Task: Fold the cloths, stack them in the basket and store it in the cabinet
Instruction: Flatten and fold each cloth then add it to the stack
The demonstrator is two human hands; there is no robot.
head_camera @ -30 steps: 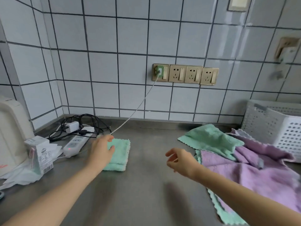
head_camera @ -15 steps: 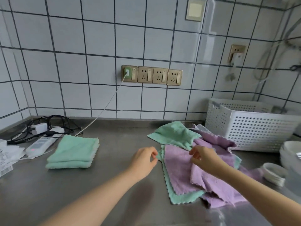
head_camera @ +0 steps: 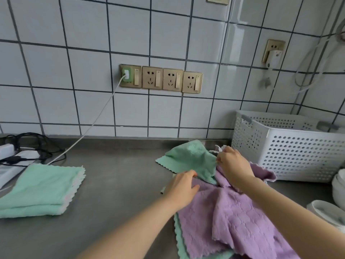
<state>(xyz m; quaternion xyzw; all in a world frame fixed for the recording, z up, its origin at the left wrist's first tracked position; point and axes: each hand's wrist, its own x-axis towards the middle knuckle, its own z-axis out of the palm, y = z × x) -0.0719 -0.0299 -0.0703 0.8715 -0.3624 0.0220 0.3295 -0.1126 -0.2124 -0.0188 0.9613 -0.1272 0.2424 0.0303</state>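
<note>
Hands: both have moved off the folded green cloth (head_camera: 40, 189), now lying alone at tabletop (head_camera: 115, 184) left, onto the unfolded pile. Left hand (head_camera: 182, 189) rests on the purple cloth (head_camera: 233, 217), fingers at the green cloth (head_camera: 190, 157) edge; grip unclear. Right hand (head_camera: 233, 163) pinches cloth at the pile's far side. Judgement: second fold starting. Basket (head_camera: 291, 146) stands just beyond the pile.

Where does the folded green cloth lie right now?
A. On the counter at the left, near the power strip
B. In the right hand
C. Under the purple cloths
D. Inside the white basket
A: the folded green cloth sits alone on the counter at the left, far from the basket.
</note>
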